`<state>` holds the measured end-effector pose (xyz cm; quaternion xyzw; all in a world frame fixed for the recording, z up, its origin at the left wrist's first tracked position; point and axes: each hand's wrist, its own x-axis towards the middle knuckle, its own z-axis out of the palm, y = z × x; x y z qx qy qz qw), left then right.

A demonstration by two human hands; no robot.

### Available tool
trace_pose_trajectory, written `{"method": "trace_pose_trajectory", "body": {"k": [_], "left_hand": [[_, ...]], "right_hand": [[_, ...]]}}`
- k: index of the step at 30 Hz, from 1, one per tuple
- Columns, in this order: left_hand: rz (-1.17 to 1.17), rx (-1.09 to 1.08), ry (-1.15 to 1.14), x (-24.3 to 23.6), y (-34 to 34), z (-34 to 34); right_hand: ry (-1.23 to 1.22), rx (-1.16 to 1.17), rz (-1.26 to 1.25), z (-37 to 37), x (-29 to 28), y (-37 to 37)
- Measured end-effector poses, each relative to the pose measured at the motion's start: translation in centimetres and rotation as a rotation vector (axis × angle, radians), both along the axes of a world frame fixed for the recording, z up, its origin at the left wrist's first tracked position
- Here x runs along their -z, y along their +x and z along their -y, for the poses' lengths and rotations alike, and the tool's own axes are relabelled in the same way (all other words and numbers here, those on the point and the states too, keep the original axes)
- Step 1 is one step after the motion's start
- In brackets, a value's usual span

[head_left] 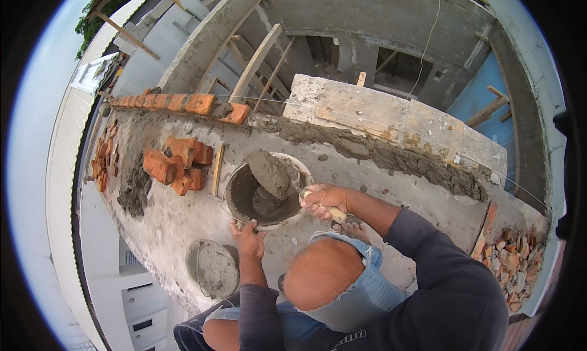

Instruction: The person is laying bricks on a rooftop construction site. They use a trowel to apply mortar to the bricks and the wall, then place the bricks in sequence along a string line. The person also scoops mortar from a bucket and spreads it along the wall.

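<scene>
A trowel (276, 178) loaded with a thick lump of grey mortar (269, 170) is tilted up inside a round mortar pan (235, 207), which sits on the rough concrete slab (177, 229) just in front of the person's knees. The right hand (324, 199) is wrapped tight around the trowel's pale wooden handle (335, 214), fingers curled fully about it. The left hand (247, 236) rests on the near rim of the pan, fingers bent over the edge and pressing on it (whether the thumb hooks inside the rim is hard to make out from this angle). More wet mortar lies in the bottom of the pan.

Just below and left of the pan stands a grey bucket (213, 268) holding a grey mix. To the left of the pan a small pile of red bricks (174, 164) lies on the slab, with a thin wooden strip (217, 170) between the pile and the pan and a dark heap of mortar (134, 189) near the bricks. Farther out, a laid course of red bricks (177, 102) runs along the slab's far edge, ending beside a bed of fresh mortar (391, 155) spread under a worn wooden board (391, 118). A taut string (391, 131) runs across above that bed. At the right edge lies a heap of broken brick pieces (510, 262).
</scene>
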<state>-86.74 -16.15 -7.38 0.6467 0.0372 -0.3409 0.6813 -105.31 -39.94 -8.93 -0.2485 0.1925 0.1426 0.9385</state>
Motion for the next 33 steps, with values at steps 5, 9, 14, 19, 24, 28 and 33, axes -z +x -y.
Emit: {"method": "trace_pose_trajectory", "body": {"k": [5, 9, 14, 19, 24, 28, 33], "left_hand": [[-0.135, -0.168, -0.008, 3.0, 3.6, -2.8], [-0.15, -0.209, 0.004, 4.2, 3.4, -3.7], [-0.206, -0.183, -0.037, 3.5, 3.1, -4.2], [-0.153, -0.092, -0.056, 1.8, 2.3, -3.0], [0.027, 0.129, 0.062, -0.7, 1.0, 0.6], [0.255, 0.411, 0.103, -1.7, -0.8, 3.3], [0.606, 0.657, 0.266, -2.2, 0.9, 4.3]], "right_hand": [[-0.485, 0.156, -0.051, 7.9, 0.1, 9.2], [-1.244, 0.121, -0.177, 12.4, 4.6, 17.5], [-2.017, -0.088, -0.138, 13.1, 9.6, 22.8], [-1.837, 0.049, -0.105, 9.0, 3.0, 13.1], [-0.644, -0.155, -0.025, 2.0, -1.5, -1.7], [-0.3, 0.161, -0.414, -1.8, 0.1, 0.8], [-1.72, -0.297, 0.105, -5.8, 0.9, 2.8]]}}
